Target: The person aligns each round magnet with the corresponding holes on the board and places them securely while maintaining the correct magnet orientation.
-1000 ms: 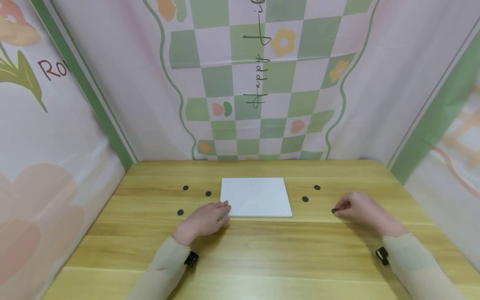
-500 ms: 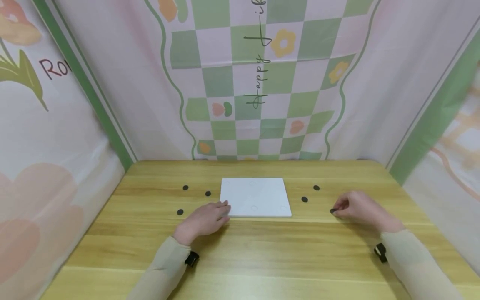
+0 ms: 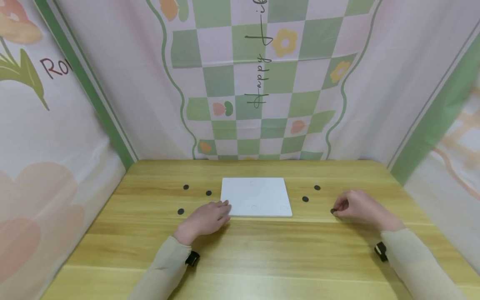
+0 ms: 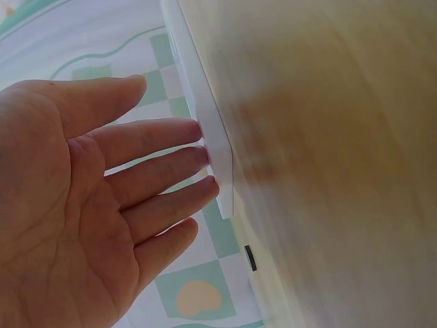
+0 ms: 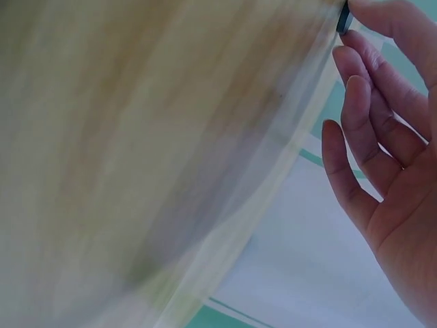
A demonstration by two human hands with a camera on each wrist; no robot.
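Note:
A white rectangular board [image 3: 258, 196] with faint round outlines lies flat on the wooden table [image 3: 262, 258]. My left hand [image 3: 204, 218] rests its straight fingertips on the board's near left corner; the left wrist view shows the fingers [image 4: 160, 167] extended at the board's edge [image 4: 205, 109]. To the right, my right hand [image 3: 358, 208] pinches a small black disc [image 3: 333, 211] between thumb and index finger, low at the tabletop. That disc [image 5: 344, 19] appears at the top of the right wrist view, the other fingers loosely bent beneath.
Left of the board lie three black discs [image 3: 208, 193], one of them close to my left hand. Two further discs [image 3: 305, 199] lie between the board and my right hand. A patterned curtain [image 3: 258, 83] hangs behind the table, with more cloth at both sides.

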